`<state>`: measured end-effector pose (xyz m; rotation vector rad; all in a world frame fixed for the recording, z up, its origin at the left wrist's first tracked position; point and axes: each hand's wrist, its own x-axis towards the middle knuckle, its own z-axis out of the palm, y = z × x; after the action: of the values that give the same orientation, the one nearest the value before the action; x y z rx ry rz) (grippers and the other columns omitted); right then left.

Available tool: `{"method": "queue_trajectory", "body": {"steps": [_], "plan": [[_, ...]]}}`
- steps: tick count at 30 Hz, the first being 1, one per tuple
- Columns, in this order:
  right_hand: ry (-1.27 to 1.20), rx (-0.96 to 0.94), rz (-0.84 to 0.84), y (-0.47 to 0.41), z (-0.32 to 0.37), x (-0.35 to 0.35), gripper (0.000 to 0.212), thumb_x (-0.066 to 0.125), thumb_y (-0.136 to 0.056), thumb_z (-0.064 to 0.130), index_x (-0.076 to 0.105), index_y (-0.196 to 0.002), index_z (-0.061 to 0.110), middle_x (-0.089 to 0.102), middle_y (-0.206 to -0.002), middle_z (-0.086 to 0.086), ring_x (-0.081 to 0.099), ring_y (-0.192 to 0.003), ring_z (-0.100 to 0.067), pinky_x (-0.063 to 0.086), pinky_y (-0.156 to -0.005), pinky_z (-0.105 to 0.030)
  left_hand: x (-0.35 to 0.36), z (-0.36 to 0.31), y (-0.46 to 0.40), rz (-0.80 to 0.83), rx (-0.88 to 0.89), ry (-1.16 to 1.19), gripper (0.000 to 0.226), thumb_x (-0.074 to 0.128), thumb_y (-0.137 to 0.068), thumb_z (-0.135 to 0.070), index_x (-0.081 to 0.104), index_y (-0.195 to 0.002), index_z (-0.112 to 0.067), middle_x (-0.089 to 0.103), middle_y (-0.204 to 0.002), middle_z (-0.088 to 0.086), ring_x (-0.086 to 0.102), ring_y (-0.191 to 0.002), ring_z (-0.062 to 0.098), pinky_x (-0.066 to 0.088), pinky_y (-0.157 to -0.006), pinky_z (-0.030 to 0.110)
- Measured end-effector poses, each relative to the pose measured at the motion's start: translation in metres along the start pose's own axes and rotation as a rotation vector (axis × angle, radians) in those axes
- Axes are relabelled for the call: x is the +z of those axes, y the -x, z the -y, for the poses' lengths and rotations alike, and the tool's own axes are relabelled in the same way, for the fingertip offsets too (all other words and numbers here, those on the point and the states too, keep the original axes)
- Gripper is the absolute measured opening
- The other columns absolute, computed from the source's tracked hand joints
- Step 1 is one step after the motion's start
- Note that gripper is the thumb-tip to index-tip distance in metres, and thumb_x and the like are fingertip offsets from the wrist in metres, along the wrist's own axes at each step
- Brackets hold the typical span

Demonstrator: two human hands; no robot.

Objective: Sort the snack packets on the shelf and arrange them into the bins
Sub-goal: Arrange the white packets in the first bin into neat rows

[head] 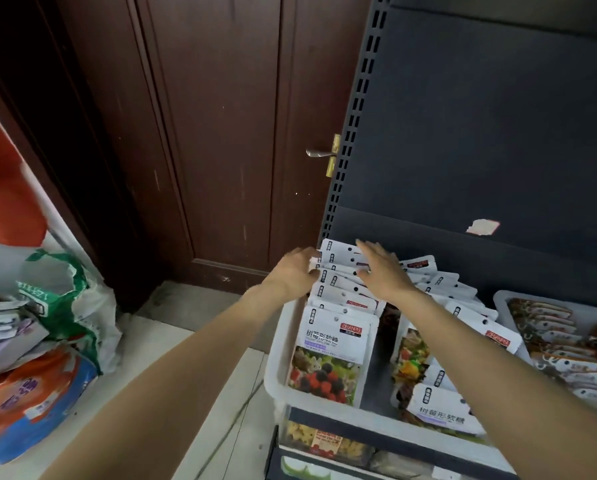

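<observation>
1. Nearest, a white bin (275,370) sits on the shelf (376,434), with berry-print snack packets (331,355) standing upright in a row inside it.
2. Just beside it, more packets (446,410) lie loose between the bins.
3. At the row's far end, the left hand (295,271) curls its fingers on the packet edges.
4. The right hand (381,268) lies flat on the packet tops, fingers straight and close together.
5. Behind stands a brown door (220,133).

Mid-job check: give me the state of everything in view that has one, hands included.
left hand: fingers curled on the left edge of the back packets.
right hand: fingers straight, pressing on the packet tops.
row of packets: upright, filed front to back in the white bin.
loose packets: lying unsorted beside the row.
door: closed.
</observation>
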<state>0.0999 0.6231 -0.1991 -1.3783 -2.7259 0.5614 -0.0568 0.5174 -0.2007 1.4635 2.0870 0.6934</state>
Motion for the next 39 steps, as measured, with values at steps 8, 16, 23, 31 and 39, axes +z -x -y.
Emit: {"method": "queue_trajectory", "body": {"steps": [8,16,23,31,39], "plan": [[-0.027,0.047,-0.155,-0.023,0.018,-0.007,0.02,0.052,-0.094,0.012,0.071,-0.101,0.014,0.063,-0.108,-0.004,0.058,-0.101,-0.023,0.045,-0.089,-0.034,0.007,0.008,-0.034,0.06,0.122,-0.194,0.053,0.051,-0.094,-0.038,0.04,-0.14,-0.013,0.042,-0.139,0.01,0.038,-0.13,0.029,0.036,-0.104,0.041],[-0.015,0.153,-0.238,-0.013,0.006,-0.005,0.021,0.048,-0.097,0.011,0.069,-0.094,0.014,0.07,-0.095,-0.004,0.063,-0.085,-0.022,0.047,-0.072,-0.032,0.006,0.012,-0.042,-0.135,0.132,0.071,0.045,0.069,-0.085,-0.022,0.042,-0.117,-0.007,0.042,-0.119,0.012,0.059,-0.089,0.029,0.047,-0.08,0.031],[-0.052,0.126,-0.284,-0.002,0.0,-0.011,0.02,0.048,-0.098,0.014,0.067,-0.096,0.01,0.064,-0.084,-0.002,0.055,-0.074,-0.019,0.039,-0.065,-0.028,0.005,0.016,-0.035,0.154,0.26,-0.328,0.049,0.046,-0.094,-0.048,0.042,-0.14,-0.031,0.051,-0.136,-0.001,0.038,-0.127,0.021,0.028,-0.105,0.042],[-0.009,0.123,-0.342,-0.005,0.002,-0.014,0.017,0.05,-0.097,0.02,0.067,-0.098,0.017,0.068,-0.086,-0.005,0.062,-0.081,-0.026,0.04,-0.063,-0.028,-0.008,0.024,-0.012,0.376,0.395,-0.213,0.029,0.049,-0.097,-0.033,0.064,-0.115,-0.016,0.067,-0.112,0.0,0.062,-0.096,0.016,0.051,-0.085,0.038],[-0.229,0.146,-0.222,-0.004,0.015,-0.011,0.032,0.058,-0.09,0.008,0.051,-0.119,0.02,0.066,-0.086,-0.007,0.061,-0.087,-0.026,0.05,-0.077,-0.034,-0.013,0.014,0.004,0.403,0.291,-0.153,0.039,0.043,-0.095,-0.05,0.065,-0.113,-0.025,0.069,-0.108,-0.003,0.063,-0.097,0.013,0.052,-0.087,0.035]]}}
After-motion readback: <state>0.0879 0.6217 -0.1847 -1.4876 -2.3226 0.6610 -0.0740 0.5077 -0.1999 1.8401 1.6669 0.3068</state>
